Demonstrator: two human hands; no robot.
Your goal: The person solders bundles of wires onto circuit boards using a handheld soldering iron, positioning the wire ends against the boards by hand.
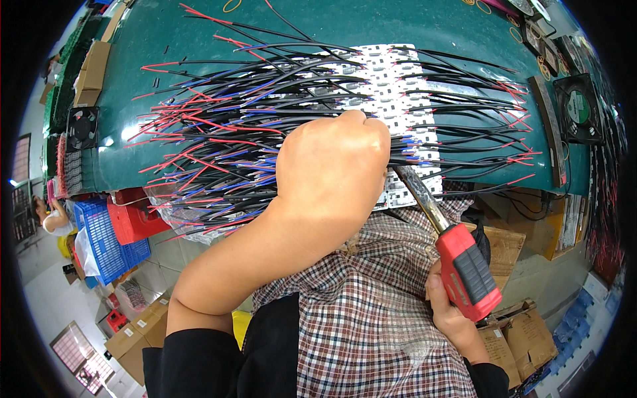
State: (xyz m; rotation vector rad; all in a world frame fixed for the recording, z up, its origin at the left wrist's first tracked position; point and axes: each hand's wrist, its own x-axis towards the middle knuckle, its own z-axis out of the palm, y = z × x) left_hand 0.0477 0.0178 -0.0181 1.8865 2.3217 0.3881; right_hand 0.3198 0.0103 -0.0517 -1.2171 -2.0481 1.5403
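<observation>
My left hand (335,159) is closed in a fist over a panel of small white circuit boards (393,73). Its fingertips are hidden beneath it, so whatever they grip does not show. Many black wires with bare-looking red and blue ends (225,126) fan out leftward from the panel. Shorter black wires with red ends (484,96) reach to the right. In my right hand (444,308) is a soldering iron (468,272) with a red and black handle. Its metal barrel slants up to the panel, tip close beside my left hand.
A green worktop (318,23) carries the panel. Black fans stand at the left (82,128) and right (576,109), the right one beside a dark bar (547,132). Below left are a blue crate (106,239) and a red bin (136,215); cardboard boxes (524,338) stand lower right. A person (54,217) is far left.
</observation>
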